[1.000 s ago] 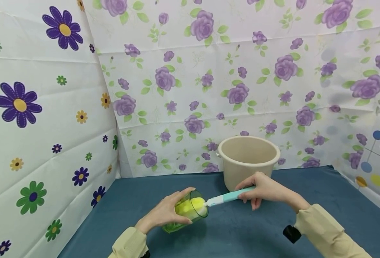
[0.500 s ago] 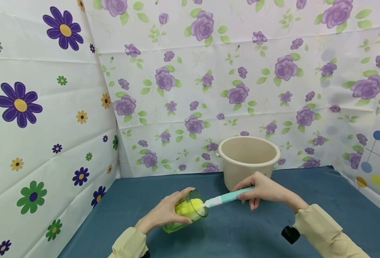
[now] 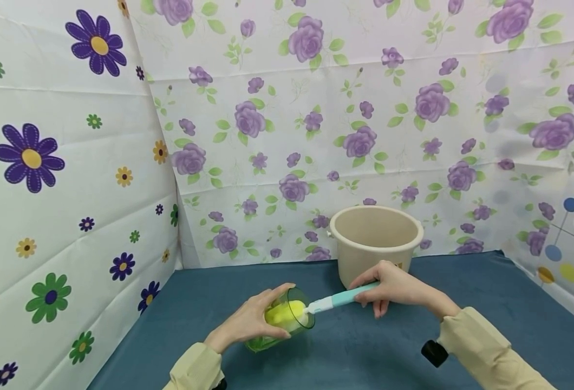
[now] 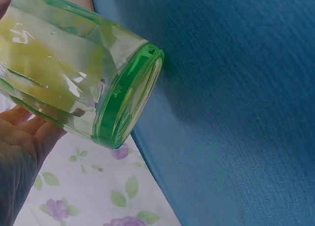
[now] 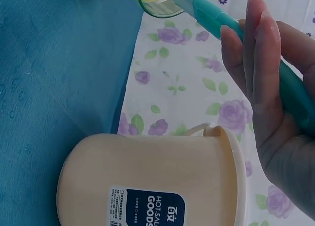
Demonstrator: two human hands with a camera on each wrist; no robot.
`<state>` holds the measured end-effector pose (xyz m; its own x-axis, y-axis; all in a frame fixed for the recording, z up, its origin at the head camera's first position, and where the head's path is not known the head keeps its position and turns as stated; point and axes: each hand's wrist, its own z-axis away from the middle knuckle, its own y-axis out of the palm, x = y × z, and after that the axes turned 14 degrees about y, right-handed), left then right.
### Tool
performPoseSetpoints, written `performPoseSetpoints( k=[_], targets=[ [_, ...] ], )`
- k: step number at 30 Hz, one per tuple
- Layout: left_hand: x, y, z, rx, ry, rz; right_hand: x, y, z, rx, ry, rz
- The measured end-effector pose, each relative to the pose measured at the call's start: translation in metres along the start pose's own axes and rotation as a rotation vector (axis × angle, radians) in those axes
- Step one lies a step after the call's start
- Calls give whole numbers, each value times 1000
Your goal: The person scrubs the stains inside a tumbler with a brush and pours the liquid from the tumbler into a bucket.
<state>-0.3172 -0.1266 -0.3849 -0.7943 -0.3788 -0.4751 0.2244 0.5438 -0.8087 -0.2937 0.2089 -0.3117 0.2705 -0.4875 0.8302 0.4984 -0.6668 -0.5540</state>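
Observation:
My left hand (image 3: 249, 320) grips a clear green drinking glass (image 3: 261, 343), tilted above the table with its mouth toward the right. In the left wrist view the thick green base of the glass (image 4: 114, 100) hangs just off the blue cloth. Inside the glass sits the yellow sponge head (image 3: 284, 313) of a cup brush. My right hand (image 3: 398, 284) pinches the brush's teal and white handle (image 3: 346, 296) between thumb and fingers. From the right wrist, the teal handle (image 5: 211, 18) runs up into the glass mouth; its rear part passes behind the fingers.
A beige bucket (image 3: 352, 257) stands behind my right hand near the back edge of the blue-covered table (image 3: 365, 352). Its label (image 5: 155, 204) shows in the right wrist view. Water drops (image 5: 20, 95) dot the cloth. Flowered sheets (image 3: 267, 135) wall in the back and sides.
My right hand has shifted slightly left, sliding the cup brush a little deeper into the glass. The left hand and glass have stayed nearly still.

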Motion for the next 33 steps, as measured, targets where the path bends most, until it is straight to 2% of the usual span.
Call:
performPoseSetpoints(
  k=[10,18,27,33],
  targets=[
    [1,2,0,4,14,-13,-1,4,-4,21,-16,30],
    [1,2,1,-4,13,-8,-4,10,-8,29,-56,6],
    [1,1,0,-13,27,-11,-4,12,-10,12,-32,1],
    [1,1,1,-3,18,-14,-2,12,-9,31,-31,8]
  ],
)
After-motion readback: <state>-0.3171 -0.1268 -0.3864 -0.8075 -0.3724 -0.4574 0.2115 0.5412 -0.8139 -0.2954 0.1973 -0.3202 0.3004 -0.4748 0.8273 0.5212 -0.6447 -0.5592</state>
